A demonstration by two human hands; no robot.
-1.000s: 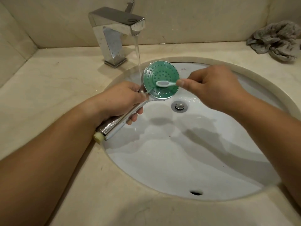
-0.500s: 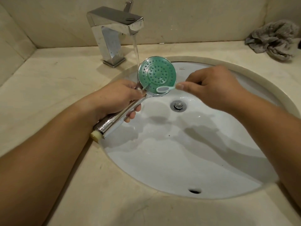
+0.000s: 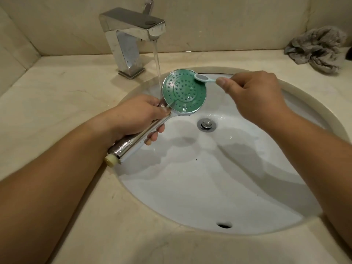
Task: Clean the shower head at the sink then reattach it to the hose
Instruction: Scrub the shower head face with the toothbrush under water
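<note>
A chrome shower head (image 3: pixel 184 92) with a round green nozzle face is held over the white sink (image 3: pixel 219 187), face turned up toward me. My left hand (image 3: pixel 141 115) grips its chrome handle just below the head; the cream threaded end sticks out near my wrist. My right hand (image 3: pixel 253 94) pinches a pale toothbrush (image 3: pixel 203 78), whose bristle head lies on the upper right edge of the green face. Water from the tap (image 3: pixel 133 35) runs down just left of the head's rim. No hose is in view.
A crumpled grey cloth (image 3: pixel 318 48) lies on the beige counter (image 3: pixel 57 96) at the back right. The drain (image 3: pixel 206 124) sits in the basin below the shower head, and an overflow slot (image 3: pixel 224 224) is at the near wall.
The toothbrush moved from the middle of the green face down to its lower edge, then up to the upper right edge. My left hand keeps its grip on the handle.
</note>
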